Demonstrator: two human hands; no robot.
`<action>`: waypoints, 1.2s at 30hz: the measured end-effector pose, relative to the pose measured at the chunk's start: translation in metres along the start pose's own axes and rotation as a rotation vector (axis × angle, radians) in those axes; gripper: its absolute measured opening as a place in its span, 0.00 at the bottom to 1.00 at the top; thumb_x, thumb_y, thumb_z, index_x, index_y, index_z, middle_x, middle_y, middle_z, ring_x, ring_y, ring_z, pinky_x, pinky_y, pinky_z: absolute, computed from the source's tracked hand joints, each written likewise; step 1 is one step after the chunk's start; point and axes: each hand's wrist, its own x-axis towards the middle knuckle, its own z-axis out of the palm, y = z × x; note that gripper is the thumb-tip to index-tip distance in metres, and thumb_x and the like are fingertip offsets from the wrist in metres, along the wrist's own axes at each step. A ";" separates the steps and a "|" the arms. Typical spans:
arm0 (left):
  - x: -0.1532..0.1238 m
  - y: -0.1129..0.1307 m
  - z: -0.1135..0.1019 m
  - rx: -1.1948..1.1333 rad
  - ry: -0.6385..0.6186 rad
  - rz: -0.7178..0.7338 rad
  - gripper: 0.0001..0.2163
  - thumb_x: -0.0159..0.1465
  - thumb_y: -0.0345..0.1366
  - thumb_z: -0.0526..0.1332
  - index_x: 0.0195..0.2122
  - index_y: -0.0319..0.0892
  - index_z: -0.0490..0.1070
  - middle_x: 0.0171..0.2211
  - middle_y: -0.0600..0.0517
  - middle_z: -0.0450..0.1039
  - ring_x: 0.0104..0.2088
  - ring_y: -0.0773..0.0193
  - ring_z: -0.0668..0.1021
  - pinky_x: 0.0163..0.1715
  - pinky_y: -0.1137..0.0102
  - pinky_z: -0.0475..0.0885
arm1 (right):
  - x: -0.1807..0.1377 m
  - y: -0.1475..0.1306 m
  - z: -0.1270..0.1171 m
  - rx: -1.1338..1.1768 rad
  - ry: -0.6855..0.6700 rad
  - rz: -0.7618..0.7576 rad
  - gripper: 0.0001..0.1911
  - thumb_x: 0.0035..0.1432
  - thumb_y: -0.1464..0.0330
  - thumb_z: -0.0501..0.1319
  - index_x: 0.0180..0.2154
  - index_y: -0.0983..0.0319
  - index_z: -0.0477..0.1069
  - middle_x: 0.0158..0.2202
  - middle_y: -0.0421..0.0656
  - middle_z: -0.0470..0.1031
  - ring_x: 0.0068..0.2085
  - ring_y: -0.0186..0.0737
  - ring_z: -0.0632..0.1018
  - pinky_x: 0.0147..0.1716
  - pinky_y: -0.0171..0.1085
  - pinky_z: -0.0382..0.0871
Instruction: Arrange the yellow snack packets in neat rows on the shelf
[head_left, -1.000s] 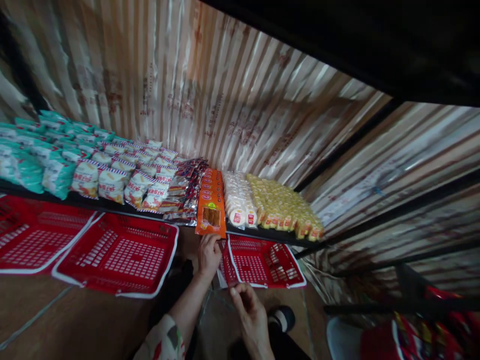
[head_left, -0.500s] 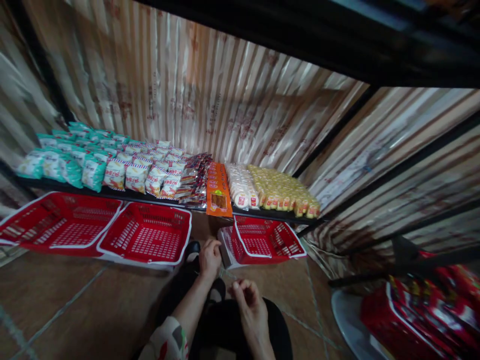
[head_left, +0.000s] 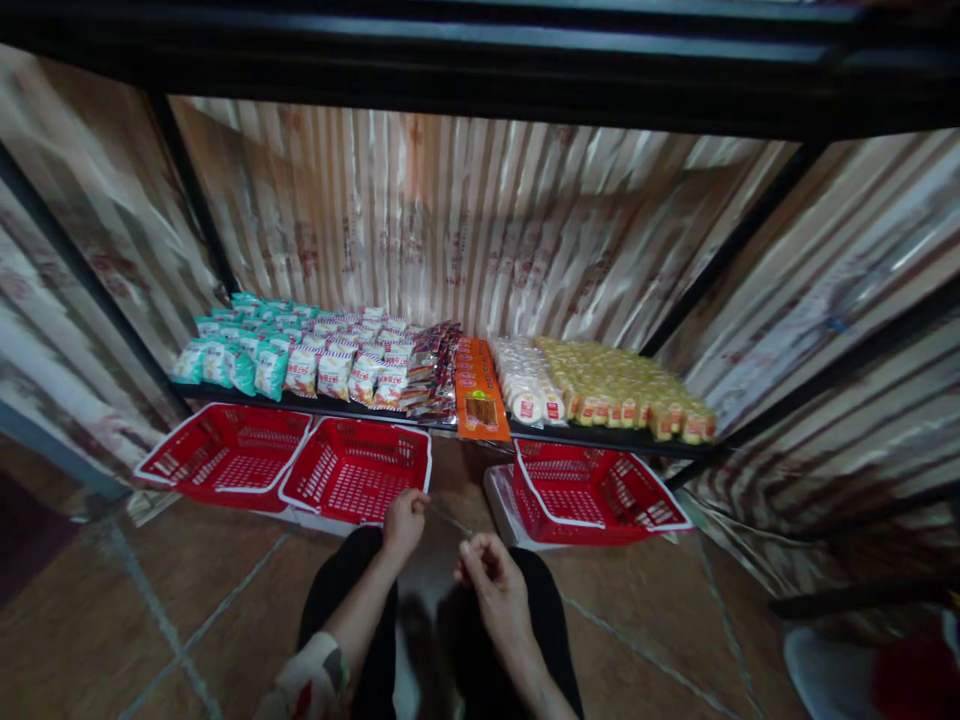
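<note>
A thin, dark strand (head_left: 448, 517) stretches between my two hands, over the gap between the baskets and above my knees; its exact kind is too fine to make out. My left hand (head_left: 405, 522) is closed in a pinch on one end, close to the front rim of the middle red basket (head_left: 360, 475). At the other end, the fingers of my right hand (head_left: 491, 575) are curled and pinched on the strand, just left of and nearer to me than the right red basket (head_left: 592, 495).
A low black shelf (head_left: 442, 428) carries teal packets (head_left: 229, 355), white snack bags (head_left: 337, 370), dark red packets (head_left: 431, 375), an orange packet (head_left: 480, 385), round white packs (head_left: 525, 380) and yellow packs (head_left: 630, 390). Another red basket (head_left: 225, 455) stands left. Overhead runs a black shelf edge (head_left: 480, 75).
The view has turned right-side-out, so the shelf sits further right. My left hand has moved slightly left, and the strand now shows taut between both hands.
</note>
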 end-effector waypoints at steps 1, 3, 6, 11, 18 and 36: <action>0.001 -0.006 -0.007 0.030 -0.008 0.013 0.14 0.56 0.19 0.51 0.30 0.40 0.73 0.32 0.52 0.76 0.36 0.67 0.76 0.41 0.71 0.69 | 0.003 -0.006 0.003 -0.016 -0.011 -0.020 0.23 0.42 0.48 0.65 0.22 0.60 0.63 0.19 0.35 0.65 0.21 0.32 0.69 0.22 0.31 0.64; 0.004 -0.021 -0.022 0.099 -0.037 0.036 0.15 0.55 0.18 0.50 0.29 0.40 0.73 0.31 0.52 0.75 0.35 0.67 0.76 0.41 0.72 0.69 | 0.011 -0.016 0.006 -0.040 -0.033 -0.042 0.24 0.44 0.47 0.63 0.22 0.61 0.65 0.19 0.36 0.66 0.22 0.33 0.70 0.22 0.32 0.65; 0.010 -0.049 -0.054 0.159 -0.040 0.047 0.15 0.54 0.18 0.50 0.28 0.41 0.73 0.32 0.52 0.75 0.36 0.67 0.76 0.41 0.72 0.69 | 0.026 -0.019 0.013 -0.023 -0.062 -0.017 0.24 0.45 0.46 0.62 0.24 0.61 0.67 0.20 0.38 0.70 0.22 0.34 0.71 0.22 0.32 0.65; 0.015 -0.103 -0.123 0.167 0.123 -0.058 0.13 0.54 0.22 0.51 0.28 0.43 0.72 0.32 0.52 0.76 0.37 0.64 0.78 0.42 0.70 0.71 | 0.057 -0.009 0.050 0.028 -0.175 0.007 0.24 0.47 0.47 0.62 0.26 0.61 0.67 0.20 0.37 0.70 0.21 0.33 0.71 0.22 0.32 0.65; 0.043 -0.132 -0.172 0.140 0.415 -0.024 0.11 0.54 0.35 0.50 0.31 0.44 0.72 0.33 0.50 0.77 0.36 0.58 0.79 0.41 0.63 0.74 | 0.110 -0.022 0.120 -0.048 -0.345 -0.093 0.19 0.51 0.50 0.60 0.26 0.60 0.66 0.21 0.36 0.69 0.22 0.33 0.71 0.26 0.33 0.66; 0.191 0.021 -0.102 0.058 0.214 0.432 0.16 0.65 0.35 0.46 0.47 0.39 0.69 0.56 0.43 0.65 0.57 0.60 0.68 0.57 0.60 0.63 | 0.319 -0.052 0.082 -0.551 0.107 -0.485 0.23 0.59 0.57 0.48 0.48 0.64 0.69 0.49 0.51 0.72 0.51 0.46 0.71 0.53 0.47 0.60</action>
